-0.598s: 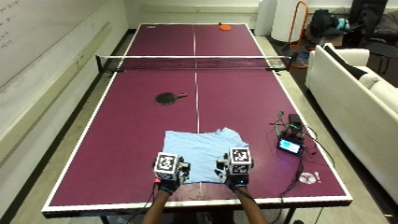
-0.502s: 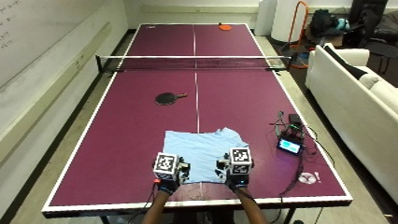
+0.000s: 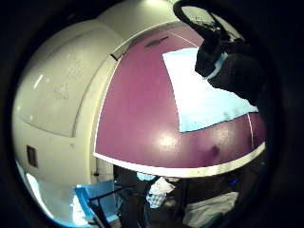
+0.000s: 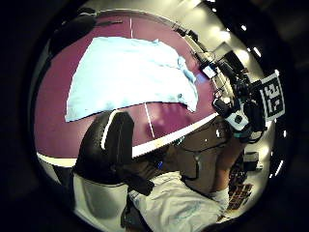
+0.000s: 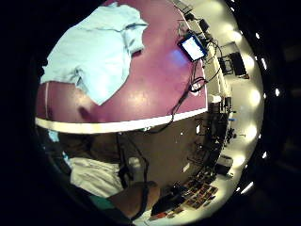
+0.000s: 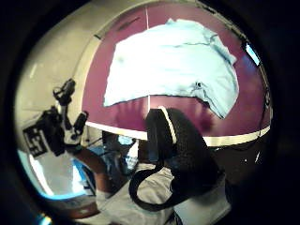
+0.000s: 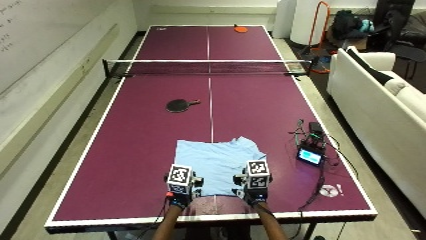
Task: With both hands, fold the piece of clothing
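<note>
We can read no text, brand or number anywhere. At ten o'clock the whiteboard (image 7: 40, 30) carries faint handwriting, too small for us to make out. At four o'clock a small device (image 7: 310, 156) shows a lit screen, its contents illegible.

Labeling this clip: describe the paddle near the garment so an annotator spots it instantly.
On the purple ping-pong table, look on the person's side of the net, beyond the light blue garment. The black paddle lies flat there, left of the centre line; the other, orange, paddle lies at the far end.
</note>
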Tool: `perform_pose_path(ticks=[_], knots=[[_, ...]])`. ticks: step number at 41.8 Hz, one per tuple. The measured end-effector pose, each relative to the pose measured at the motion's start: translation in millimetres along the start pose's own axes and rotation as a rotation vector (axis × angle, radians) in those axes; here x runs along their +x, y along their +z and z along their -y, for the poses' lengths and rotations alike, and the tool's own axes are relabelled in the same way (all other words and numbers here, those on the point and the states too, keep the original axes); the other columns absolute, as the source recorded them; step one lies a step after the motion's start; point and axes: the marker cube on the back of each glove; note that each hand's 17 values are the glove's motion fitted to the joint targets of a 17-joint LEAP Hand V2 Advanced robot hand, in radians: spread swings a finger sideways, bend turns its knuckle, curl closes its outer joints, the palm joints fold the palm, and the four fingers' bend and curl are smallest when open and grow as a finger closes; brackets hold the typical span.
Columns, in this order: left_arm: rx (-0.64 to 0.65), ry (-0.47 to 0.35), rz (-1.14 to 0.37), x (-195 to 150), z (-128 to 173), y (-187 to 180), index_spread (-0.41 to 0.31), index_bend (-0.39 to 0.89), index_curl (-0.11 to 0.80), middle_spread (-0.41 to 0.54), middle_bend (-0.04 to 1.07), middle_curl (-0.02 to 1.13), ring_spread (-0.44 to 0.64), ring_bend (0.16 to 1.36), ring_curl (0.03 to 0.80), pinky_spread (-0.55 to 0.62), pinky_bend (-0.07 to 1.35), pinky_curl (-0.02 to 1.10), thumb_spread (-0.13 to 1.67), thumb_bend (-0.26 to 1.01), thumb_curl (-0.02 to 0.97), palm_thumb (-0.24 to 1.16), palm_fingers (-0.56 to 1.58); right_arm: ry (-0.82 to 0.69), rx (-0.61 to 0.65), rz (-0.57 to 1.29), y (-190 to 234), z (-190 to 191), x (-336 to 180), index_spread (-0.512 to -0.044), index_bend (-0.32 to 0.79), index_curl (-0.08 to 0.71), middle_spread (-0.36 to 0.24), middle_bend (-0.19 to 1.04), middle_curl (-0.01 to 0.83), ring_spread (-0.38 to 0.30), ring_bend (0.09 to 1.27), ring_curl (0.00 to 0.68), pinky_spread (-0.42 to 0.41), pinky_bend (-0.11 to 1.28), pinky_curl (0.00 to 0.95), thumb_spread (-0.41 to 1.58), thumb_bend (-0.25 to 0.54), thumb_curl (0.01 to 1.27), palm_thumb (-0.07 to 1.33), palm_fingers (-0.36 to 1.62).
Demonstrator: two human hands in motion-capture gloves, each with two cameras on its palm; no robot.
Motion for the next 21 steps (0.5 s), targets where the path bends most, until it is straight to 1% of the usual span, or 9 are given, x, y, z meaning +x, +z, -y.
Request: perform_pose_path(ticks=[5, 6, 7, 9, 12, 15, 18, 19, 21], knots=[[-0.092, -0.006, 0.014, -1.5, 2.1, 28.9, -0.13, 0.13, 0.231, -0.061, 0.17, 0.27, 0.03, 0.59, 0.298, 0.13, 0.47, 0.33, 1.13, 0.04, 0.192, 0.31, 0.59, -0.005, -0.064, 0.003, 27.2, 7.8, 1.2, -0.376, 0.12, 0.206, -0.014, 0.23, 0.243, 0.158, 0.23, 0.155, 0.265, 0.44, 0.268, 1.19, 0.117, 0.19, 0.4, 0.11], [-0.113, -0.006, 0.011, -2.8, 4.1, 38.9, -0.13, 0.12, 0.232, -0.061, 0.17, 0.27, 0.03, 0.59, 0.3, 0.13, 0.47, 0.33, 1.13, 0.04, 0.195, 0.31, 0.58, -0.003, -0.074, 0.003, 32.6, 8.8, 1.6, -0.373, 0.11, 0.201, -0.014, 0.22, 0.244, 0.153, 0.24, 0.164, 0.264, 0.46, 0.276, 1.19, 0.117, 0.2, 0.41, 0.12], [-0.134, -0.005, 0.009, -4.8, 6.2, 49.3, -0.125, 0.11, 0.23, -0.061, 0.18, 0.28, 0.03, 0.59, 0.302, 0.13, 0.47, 0.34, 1.13, 0.03, 0.2, 0.31, 0.57, -0.003, -0.082, 0.004, 36.7, 8.9, 1.7, -0.368, 0.08, 0.191, -0.014, 0.2, 0.241, 0.141, 0.3, 0.18, 0.253, 0.49, 0.287, 1.19, 0.121, 0.2, 0.44, 0.15], [-0.175, -0.012, 0.01, -10.3, 7.8, 63.5, -0.12, 0.11, 0.23, -0.061, 0.18, 0.28, 0.03, 0.59, 0.306, 0.13, 0.47, 0.34, 1.13, 0.03, 0.208, 0.33, 0.56, -0.008, -0.096, 0.004, 35.9, 3.0, 0.5, -0.365, 0.07, 0.182, -0.014, 0.19, 0.245, 0.121, 0.34, 0.192, 0.24, 0.52, 0.294, 1.18, 0.119, 0.21, 0.46, 0.16], [-0.228, -0.038, 0.023, -17.4, -2.3, 54.8, -0.112, 0.1, 0.227, -0.061, 0.19, 0.3, 0.03, 0.59, 0.311, 0.13, 0.47, 0.35, 1.13, 0.01, 0.217, 0.34, 0.54, 0.016, -0.129, -0.025, 21.7, -16.5, 0.6, -0.356, 0.07, 0.174, -0.019, 0.19, 0.254, 0.093, 0.37, 0.21, 0.219, 0.54, 0.308, 1.18, 0.111, 0.23, 0.48, 0.17], [-0.276, -0.042, -0.001, -20.1, -13.0, 44.0, -0.108, 0.09, 0.224, -0.062, 0.2, 0.31, 0.03, 0.59, 0.314, 0.13, 0.46, 0.35, 1.13, 0.0, 0.225, 0.35, 0.53, 0.046, -0.153, -0.056, 24.2, -20.3, 4.8, -0.347, 0.09, 0.173, -0.027, 0.2, 0.268, 0.066, 0.4, 0.226, 0.201, 0.56, 0.32, 1.18, 0.104, 0.24, 0.51, 0.18], [-0.27, -0.024, -0.042, -19.0, -21.2, 33.8, -0.099, 0.1, 0.224, -0.062, 0.2, 0.32, 0.03, 0.59, 0.314, 0.14, 0.45, 0.36, 1.13, -0.01, 0.232, 0.36, 0.52, 0.036, -0.145, -0.046, 32.6, -15.9, 5.3, -0.341, 0.11, 0.178, -0.036, 0.21, 0.279, 0.041, 0.41, 0.237, 0.187, 0.56, 0.326, 1.17, 0.095, 0.25, 0.53, 0.19], [-0.249, -0.016, -0.054, -19.3, -21.2, 35.7, -0.098, 0.11, 0.227, -0.062, 0.2, 0.32, 0.03, 0.59, 0.315, 0.14, 0.44, 0.36, 1.14, -0.01, 0.232, 0.36, 0.52, 0.031, -0.138, -0.04, 36.3, -13.9, 5.4, -0.34, 0.13, 0.185, -0.051, 0.23, 0.287, 0.018, 0.42, 0.242, 0.176, 0.54, 0.322, 1.18, 0.097, 0.25, 0.55, 0.23], [-0.184, -0.004, -0.048, -24.1, -13.2, 55.5, -0.116, 0.2, 0.258, -0.062, 0.17, 0.32, 0.03, 0.57, 0.308, 0.15, 0.41, 0.35, 1.15, -0.01, 0.233, 0.36, 0.56, 0.021, -0.112, -0.036, 47.4, -6.5, 7.2, -0.339, 0.17, 0.201, -0.084, 0.26, 0.299, -0.033, 0.46, 0.248, 0.146, 0.49, 0.305, 1.19, 0.111, 0.26, 0.59, 0.39]])
